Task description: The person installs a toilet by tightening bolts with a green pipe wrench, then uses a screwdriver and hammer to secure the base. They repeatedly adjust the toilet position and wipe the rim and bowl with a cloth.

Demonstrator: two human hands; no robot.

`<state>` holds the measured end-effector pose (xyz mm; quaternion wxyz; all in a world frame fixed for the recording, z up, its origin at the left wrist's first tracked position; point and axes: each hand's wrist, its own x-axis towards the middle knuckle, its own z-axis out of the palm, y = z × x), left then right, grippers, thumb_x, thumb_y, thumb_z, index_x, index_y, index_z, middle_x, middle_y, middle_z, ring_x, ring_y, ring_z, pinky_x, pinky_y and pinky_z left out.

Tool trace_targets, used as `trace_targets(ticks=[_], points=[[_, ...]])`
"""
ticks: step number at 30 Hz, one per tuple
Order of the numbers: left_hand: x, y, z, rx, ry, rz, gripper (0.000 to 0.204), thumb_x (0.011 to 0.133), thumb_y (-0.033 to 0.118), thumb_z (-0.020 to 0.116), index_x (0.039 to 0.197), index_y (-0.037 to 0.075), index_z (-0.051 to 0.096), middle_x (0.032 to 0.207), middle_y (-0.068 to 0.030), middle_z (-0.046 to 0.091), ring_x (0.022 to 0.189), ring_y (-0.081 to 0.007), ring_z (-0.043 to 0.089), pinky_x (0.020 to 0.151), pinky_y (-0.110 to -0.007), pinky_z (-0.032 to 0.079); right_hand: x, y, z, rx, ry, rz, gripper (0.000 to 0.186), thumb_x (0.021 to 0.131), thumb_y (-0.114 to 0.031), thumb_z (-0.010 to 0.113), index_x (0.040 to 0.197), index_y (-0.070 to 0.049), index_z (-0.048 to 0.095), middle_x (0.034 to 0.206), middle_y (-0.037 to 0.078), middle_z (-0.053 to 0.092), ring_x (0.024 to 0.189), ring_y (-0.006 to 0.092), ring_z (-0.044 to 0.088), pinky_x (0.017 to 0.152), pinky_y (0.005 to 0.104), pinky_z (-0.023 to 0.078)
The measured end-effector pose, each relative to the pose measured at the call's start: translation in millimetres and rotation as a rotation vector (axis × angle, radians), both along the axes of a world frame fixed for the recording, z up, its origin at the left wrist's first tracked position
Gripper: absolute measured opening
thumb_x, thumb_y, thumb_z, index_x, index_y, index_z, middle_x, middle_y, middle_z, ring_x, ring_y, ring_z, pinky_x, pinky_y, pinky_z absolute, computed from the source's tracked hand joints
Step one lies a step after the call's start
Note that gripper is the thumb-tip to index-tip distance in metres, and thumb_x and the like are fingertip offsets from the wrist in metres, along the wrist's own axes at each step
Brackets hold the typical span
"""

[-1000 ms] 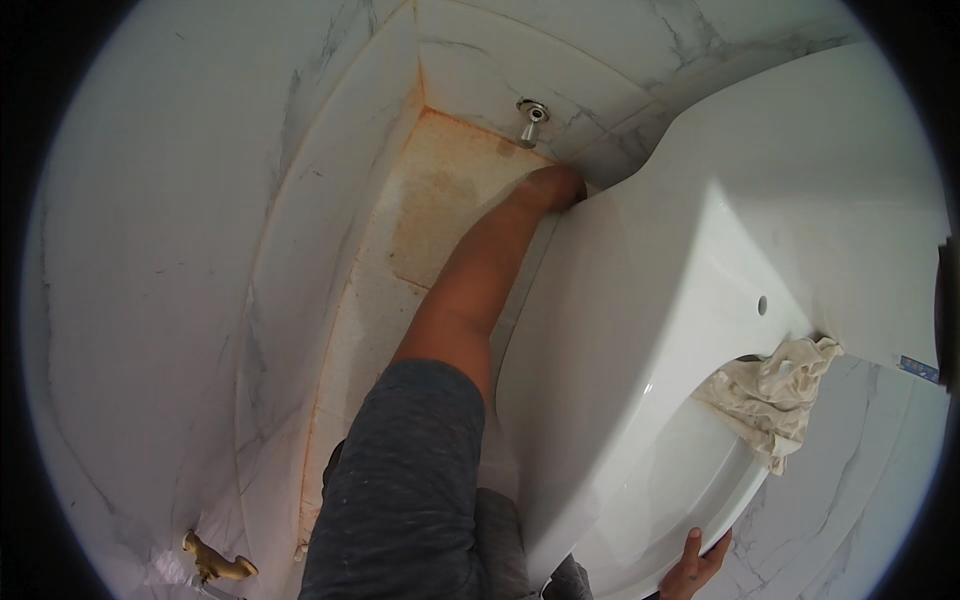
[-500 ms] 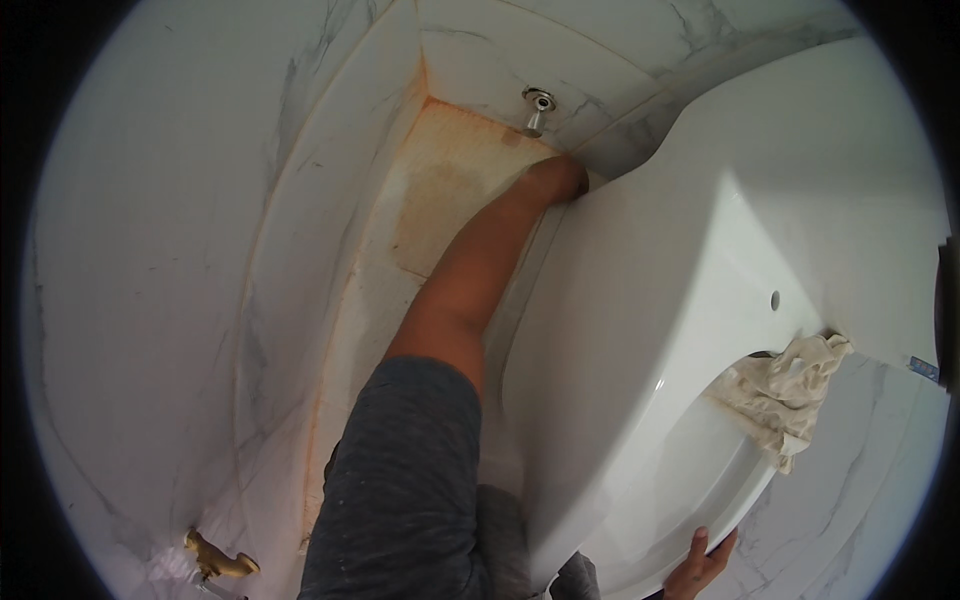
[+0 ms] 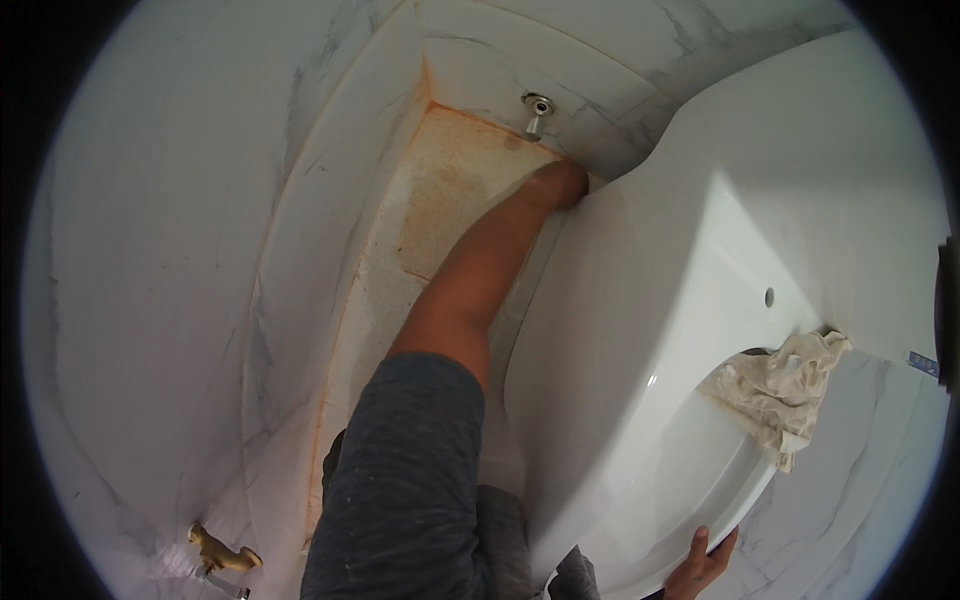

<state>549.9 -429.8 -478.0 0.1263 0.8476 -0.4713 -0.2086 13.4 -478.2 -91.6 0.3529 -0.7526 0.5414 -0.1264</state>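
A white ceramic toilet fills the right half of the view. My left arm reaches forward along its left side. My left hand is down low by the toilet's far left edge near the wall; its fingers are hidden behind the ceramic. At the lower right, my right hand grips the front rim of the bowl, thumb over the edge and fingers on the outer side. A crumpled beige cloth hangs over the bowl's back opening, beside a small round hole in the ceramic.
A chrome valve sticks out of the far wall, low above the stained beige floor. Marble-patterned wall tiles rise on the left. A brass-coloured tap juts out at the lower left.
The view has shifted very slightly. My left hand stays beside the toilet and my right hand stays on the rim.
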Motion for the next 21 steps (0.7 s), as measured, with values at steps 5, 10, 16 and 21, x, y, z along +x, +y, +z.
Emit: trace_targets(ticks=[5,10,16,21], points=[[-1,6,9,-0.110,0.125,0.060,0.025,0.089,0.007,0.058,0.103,0.007,0.079,0.108,-0.0161,0.075,0.101,-0.0334,0.072,0.091,-0.042,0.056,-8,-5,-3,-0.019,-0.033,-0.005,0.063,0.095,-0.014,0.065,0.147,0.010,0.039,0.132,0.022,0.057,0.117,0.0294,0.058,0.101,0.0398,0.047],[-5,7,13,-0.077,0.119,0.069,0.028,0.091,0.005,0.055,0.105,0.008,0.079,0.112,-0.0153,0.074,0.106,-0.0322,0.071,0.094,-0.042,0.056,-8,-7,-1,0.016,-0.010,-0.006,0.062,0.095,-0.013,0.065,0.147,0.010,0.039,0.135,0.022,0.055,0.120,0.0288,0.055,0.105,0.0396,0.044],[-10,9,13,-0.007,0.058,0.083,0.025,0.091,0.010,0.058,0.106,0.006,0.078,0.114,-0.0167,0.074,0.107,-0.0334,0.071,0.094,-0.042,0.056,-10,-10,0,-0.042,0.055,0.046,0.065,0.094,-0.015,0.067,0.147,0.010,0.038,0.136,0.022,0.053,0.121,0.0300,0.053,0.107,0.0414,0.041],[-14,12,-4,-0.228,0.143,0.251,0.026,0.085,0.007,0.058,0.101,0.009,0.079,0.103,-0.0187,0.074,0.099,-0.0357,0.071,0.090,-0.045,0.055,-16,-5,-5,-0.157,0.059,0.040,0.065,0.096,-0.023,0.064,0.147,0.008,0.039,0.135,0.023,0.052,0.125,0.0334,0.050,0.109,0.0462,0.038]])
